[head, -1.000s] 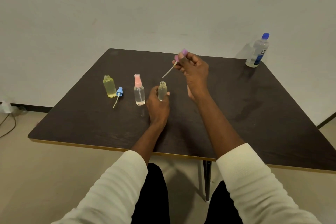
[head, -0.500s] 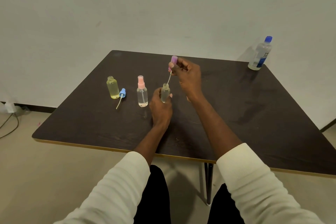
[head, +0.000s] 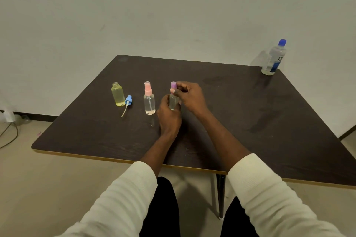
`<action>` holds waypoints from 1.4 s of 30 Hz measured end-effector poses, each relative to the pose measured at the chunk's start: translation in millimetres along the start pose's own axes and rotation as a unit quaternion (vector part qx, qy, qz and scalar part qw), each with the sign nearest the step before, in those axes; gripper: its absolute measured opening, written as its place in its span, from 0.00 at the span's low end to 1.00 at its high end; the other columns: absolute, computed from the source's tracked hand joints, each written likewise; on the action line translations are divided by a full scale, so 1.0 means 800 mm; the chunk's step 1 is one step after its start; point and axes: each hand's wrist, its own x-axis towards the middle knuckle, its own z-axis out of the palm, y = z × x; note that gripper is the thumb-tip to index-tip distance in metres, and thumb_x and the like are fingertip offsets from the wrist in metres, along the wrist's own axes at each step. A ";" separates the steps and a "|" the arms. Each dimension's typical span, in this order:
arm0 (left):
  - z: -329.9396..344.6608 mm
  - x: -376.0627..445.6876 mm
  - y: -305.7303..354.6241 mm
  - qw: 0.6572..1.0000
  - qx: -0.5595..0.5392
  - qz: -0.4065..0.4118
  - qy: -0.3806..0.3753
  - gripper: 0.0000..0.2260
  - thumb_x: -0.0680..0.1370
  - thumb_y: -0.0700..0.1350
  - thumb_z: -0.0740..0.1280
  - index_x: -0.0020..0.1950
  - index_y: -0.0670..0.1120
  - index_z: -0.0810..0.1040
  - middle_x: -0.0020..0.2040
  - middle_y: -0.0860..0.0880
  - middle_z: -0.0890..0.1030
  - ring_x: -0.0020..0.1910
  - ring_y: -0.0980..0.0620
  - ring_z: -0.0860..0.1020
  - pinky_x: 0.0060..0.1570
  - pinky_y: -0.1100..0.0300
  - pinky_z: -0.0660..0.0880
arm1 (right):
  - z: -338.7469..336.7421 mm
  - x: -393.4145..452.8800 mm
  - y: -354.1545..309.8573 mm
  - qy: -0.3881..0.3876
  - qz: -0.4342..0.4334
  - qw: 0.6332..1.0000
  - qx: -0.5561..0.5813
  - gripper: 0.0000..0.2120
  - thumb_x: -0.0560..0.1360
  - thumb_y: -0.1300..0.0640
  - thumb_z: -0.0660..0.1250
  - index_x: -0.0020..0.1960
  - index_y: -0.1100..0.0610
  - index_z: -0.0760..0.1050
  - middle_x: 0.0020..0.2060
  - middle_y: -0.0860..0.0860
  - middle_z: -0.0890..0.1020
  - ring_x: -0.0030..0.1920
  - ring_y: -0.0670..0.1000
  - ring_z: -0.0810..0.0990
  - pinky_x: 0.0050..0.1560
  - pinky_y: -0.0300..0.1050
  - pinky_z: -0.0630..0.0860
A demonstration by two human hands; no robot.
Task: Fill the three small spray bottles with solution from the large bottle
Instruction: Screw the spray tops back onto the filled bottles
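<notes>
Steadying the clear spray bottle [head: 172,102] in the left grip [head: 169,113] while pinching its purple pump cap [head: 173,84] with the right grip [head: 189,95], large bottle [head: 274,58] capped at two o'clock.

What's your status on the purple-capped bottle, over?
Left hand grips small clear bottle. Right hand pinches purple spray cap on its neck. Yellow bottle uncapped, blue cap beside it. Nothing obstructing.

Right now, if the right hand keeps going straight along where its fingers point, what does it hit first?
The right hand points left, pinching the purple spray cap on the small bottle that the left hand grips. Past that, probably the pink-capped bottle; depth is unclear.
</notes>
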 end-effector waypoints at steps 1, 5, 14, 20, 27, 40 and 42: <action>0.000 0.000 0.000 1.000 0.002 0.000 -0.001 0.07 0.81 0.43 0.67 0.59 0.51 0.76 0.48 0.57 0.81 0.45 0.66 0.79 0.42 0.75 0.73 | 0.000 -0.002 0.003 0.001 0.003 1.000 0.006 0.12 0.76 0.56 0.71 0.57 0.59 0.82 0.47 0.52 0.86 0.48 0.48 0.84 0.52 0.42 0.80; 0.001 0.001 -0.003 1.000 0.013 0.011 -0.001 0.06 0.81 0.43 0.67 0.56 0.52 0.76 0.46 0.55 0.81 0.45 0.59 0.80 0.41 0.71 0.74 | -0.001 -0.006 0.013 0.011 0.019 0.999 0.029 0.13 0.76 0.56 0.71 0.59 0.59 0.81 0.50 0.52 0.86 0.52 0.48 0.84 0.56 0.45 0.80; 0.000 0.004 -0.007 1.000 0.028 0.001 -0.009 0.08 0.81 0.43 0.67 0.60 0.49 0.76 0.48 0.56 0.80 0.47 0.62 0.79 0.42 0.75 0.72 | -0.021 0.006 0.001 -0.104 0.044 0.994 0.006 0.19 0.78 0.61 0.66 0.68 0.55 0.74 0.61 0.51 0.81 0.59 0.47 0.79 0.51 0.34 0.76; 0.000 0.006 -0.008 0.999 0.042 -0.012 -0.027 0.11 0.82 0.44 0.67 0.65 0.46 0.76 0.52 0.52 0.81 0.49 0.59 0.79 0.46 0.69 0.73 | -0.025 0.004 0.005 -0.091 0.023 0.995 -0.037 0.12 0.77 0.60 0.68 0.60 0.57 0.80 0.52 0.52 0.84 0.51 0.49 0.83 0.50 0.37 0.77; -0.011 0.017 -0.011 0.995 0.024 -0.038 -0.084 0.10 0.81 0.48 0.67 0.62 0.50 0.76 0.53 0.53 0.83 0.53 0.55 0.82 0.55 0.51 0.80 | -0.018 0.001 0.012 -0.049 0.051 0.997 -0.030 0.12 0.72 0.58 0.75 0.50 0.58 0.75 0.45 0.54 0.82 0.42 0.50 0.82 0.41 0.39 0.78; -0.024 0.037 -0.009 0.979 0.021 -0.032 -0.201 0.13 0.77 0.51 0.72 0.59 0.51 0.76 0.54 0.52 0.84 0.55 0.53 0.83 0.60 0.43 0.79 | -0.029 0.004 0.021 -0.023 0.042 0.999 -0.018 0.15 0.71 0.54 0.76 0.51 0.59 0.76 0.48 0.56 0.82 0.45 0.52 0.82 0.45 0.46 0.80; -0.023 0.038 -0.009 0.979 0.008 -0.036 -0.202 0.13 0.77 0.49 0.73 0.60 0.51 0.76 0.55 0.51 0.84 0.56 0.53 0.83 0.60 0.44 0.79 | -0.033 0.007 0.016 -0.053 0.058 0.997 0.012 0.19 0.74 0.54 0.72 0.63 0.55 0.75 0.56 0.54 0.80 0.52 0.51 0.81 0.49 0.48 0.82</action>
